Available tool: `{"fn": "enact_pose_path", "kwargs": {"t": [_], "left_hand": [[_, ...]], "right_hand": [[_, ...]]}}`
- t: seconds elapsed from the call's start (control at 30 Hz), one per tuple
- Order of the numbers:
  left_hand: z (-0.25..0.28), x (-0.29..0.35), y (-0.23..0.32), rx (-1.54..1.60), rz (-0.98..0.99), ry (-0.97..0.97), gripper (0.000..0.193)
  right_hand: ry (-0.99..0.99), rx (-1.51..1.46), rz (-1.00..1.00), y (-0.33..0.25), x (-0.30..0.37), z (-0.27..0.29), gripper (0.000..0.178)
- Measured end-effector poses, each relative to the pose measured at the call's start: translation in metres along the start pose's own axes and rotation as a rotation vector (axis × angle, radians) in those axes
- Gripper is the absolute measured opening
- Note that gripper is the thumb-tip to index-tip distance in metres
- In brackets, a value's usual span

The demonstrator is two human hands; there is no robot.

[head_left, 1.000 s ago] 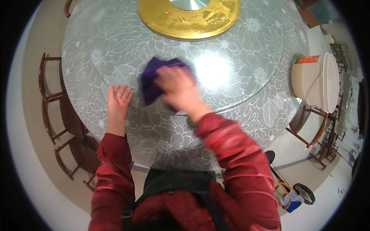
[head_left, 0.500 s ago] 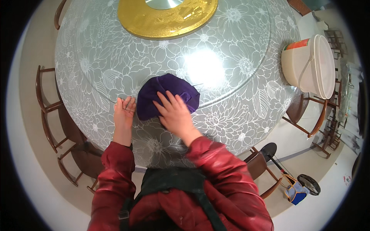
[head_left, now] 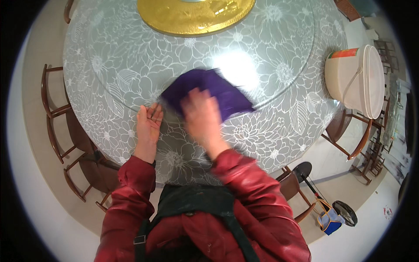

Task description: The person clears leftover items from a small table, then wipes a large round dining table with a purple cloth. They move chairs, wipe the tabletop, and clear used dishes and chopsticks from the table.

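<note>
A purple cloth [head_left: 218,91] lies spread on the round grey table [head_left: 109,65], whose glass top has a white flower pattern. My right hand [head_left: 201,114] presses flat on the cloth's near edge and is blurred by motion. Palm down, my left hand [head_left: 148,124] rests on the table just left of the cloth, fingers apart, holding nothing. Both sleeves are red.
A round gold turntable [head_left: 196,15] sits at the table's centre, far from me. A white lidded bucket [head_left: 355,81] stands on a chair to the right. Dark wooden chairs [head_left: 56,113] ring the table on the left. A small wheeled cart [head_left: 329,209] stands on the floor, lower right.
My right hand has wiped the cloth back and forth, first toward me and left, now to the right. My left hand has stayed flat on the table.
</note>
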State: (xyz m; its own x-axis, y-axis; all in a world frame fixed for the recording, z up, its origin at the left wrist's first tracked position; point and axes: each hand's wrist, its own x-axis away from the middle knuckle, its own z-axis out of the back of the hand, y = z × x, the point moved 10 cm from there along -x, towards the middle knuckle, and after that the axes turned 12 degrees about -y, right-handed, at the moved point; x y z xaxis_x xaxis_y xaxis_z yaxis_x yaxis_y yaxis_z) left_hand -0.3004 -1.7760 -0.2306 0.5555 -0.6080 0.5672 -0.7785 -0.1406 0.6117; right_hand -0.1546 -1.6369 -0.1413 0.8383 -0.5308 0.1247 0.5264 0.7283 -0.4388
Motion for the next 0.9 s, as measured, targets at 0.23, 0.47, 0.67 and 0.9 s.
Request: {"fn": "enact_pose_path", "kwargs": {"t": [0.23,0.47,0.67,0.9], "left_hand": [[0.044,-0.021,0.076,-0.093,-0.088,0.058,0.019],[0.033,-0.048,0.091,-0.248,-0.034,0.074,0.025],[0.019,-0.007,0.027,-0.045,-0.006,0.164,0.023],[-0.038,0.058,-0.050,-0.146,0.594,-0.203,0.036]], "right_hand": [[0.122,0.191,0.053,0.117,-0.019,0.108,0.044],[0.258,0.369,-0.762,0.334,-0.117,0.173,0.072],[0.341,0.144,0.170,-0.030,-0.259,0.065,0.041],[-0.254,-0.204,0.737,-0.128,-0.179,-0.007,0.044]]}}
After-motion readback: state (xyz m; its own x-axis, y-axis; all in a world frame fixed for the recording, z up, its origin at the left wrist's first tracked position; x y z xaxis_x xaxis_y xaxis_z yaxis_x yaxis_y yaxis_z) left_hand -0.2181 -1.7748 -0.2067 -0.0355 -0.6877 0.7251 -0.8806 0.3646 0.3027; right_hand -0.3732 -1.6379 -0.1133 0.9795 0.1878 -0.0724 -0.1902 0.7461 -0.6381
